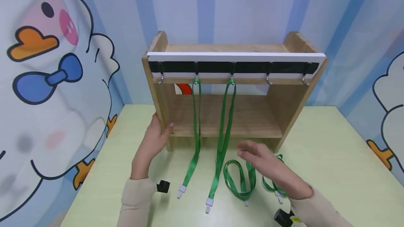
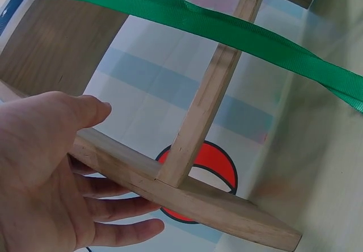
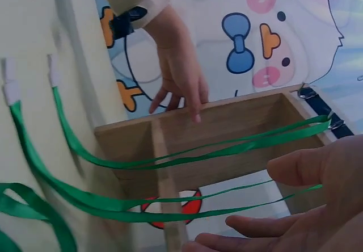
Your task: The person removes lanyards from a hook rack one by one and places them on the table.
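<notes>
My left hand (image 1: 154, 137) grips the left side panel (image 2: 130, 175) of a wooden shelf (image 1: 233, 115), thumb on the inner side and fingers on the outer side. Two green lanyards hang from metal hooks on the shelf's front rail: one lanyard (image 1: 196, 125) left of centre, another lanyard (image 1: 223, 132) at the middle hook. Their white clips lie on the table. My right hand (image 1: 257, 155) hovers in front of the shelf, fingers loosely bent with nothing in them, just right of the middle lanyard. Below it lie a looped lanyard (image 1: 231, 181) and a smaller bundled lanyard (image 1: 268, 186), partly covered by the forearm.
A white rail with a black strip (image 1: 214, 67) runs across the shelf's upper front. Its leftmost hook (image 1: 162, 76) and two right hooks carry nothing. The pale table (image 1: 328, 143) extends on both sides. A printed cartoon backdrop (image 1: 249, 9) stands close behind.
</notes>
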Demonstrator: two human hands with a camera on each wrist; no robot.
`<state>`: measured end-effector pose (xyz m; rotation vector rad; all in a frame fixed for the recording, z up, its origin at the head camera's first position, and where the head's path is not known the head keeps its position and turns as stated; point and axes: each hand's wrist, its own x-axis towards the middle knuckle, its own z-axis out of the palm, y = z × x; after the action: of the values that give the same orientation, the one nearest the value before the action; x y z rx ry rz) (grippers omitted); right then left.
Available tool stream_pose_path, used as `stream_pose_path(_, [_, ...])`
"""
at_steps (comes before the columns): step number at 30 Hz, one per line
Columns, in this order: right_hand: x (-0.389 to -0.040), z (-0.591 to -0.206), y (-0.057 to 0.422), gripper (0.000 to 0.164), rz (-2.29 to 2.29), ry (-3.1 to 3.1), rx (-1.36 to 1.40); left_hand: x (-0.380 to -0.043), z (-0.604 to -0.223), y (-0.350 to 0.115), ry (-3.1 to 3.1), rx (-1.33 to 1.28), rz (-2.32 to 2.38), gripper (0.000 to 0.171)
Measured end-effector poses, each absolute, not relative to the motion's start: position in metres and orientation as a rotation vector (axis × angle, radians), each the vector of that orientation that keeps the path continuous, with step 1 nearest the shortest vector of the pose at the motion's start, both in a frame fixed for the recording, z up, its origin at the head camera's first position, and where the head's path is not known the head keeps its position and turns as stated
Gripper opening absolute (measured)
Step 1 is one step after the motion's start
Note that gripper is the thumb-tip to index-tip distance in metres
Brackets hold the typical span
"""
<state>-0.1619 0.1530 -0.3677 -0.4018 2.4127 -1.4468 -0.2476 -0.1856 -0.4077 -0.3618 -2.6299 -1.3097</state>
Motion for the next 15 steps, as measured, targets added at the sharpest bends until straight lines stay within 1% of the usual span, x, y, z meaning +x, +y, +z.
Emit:
stream_pose_path(6, [-0.171, -0.354, 0.141, 0.054, -1.543, 2.419, -0.474, -0.247, -0.406, -0.186, -2.643, -0.349, -1.308, 0.076])
stream_pose_path(15, [-0.175, -0.339, 0.121, 0.059, -1.704, 2.393, -0.569, -0.247, -0.407, -0.187, -2.638, -0.354, -1.314, 0.075])
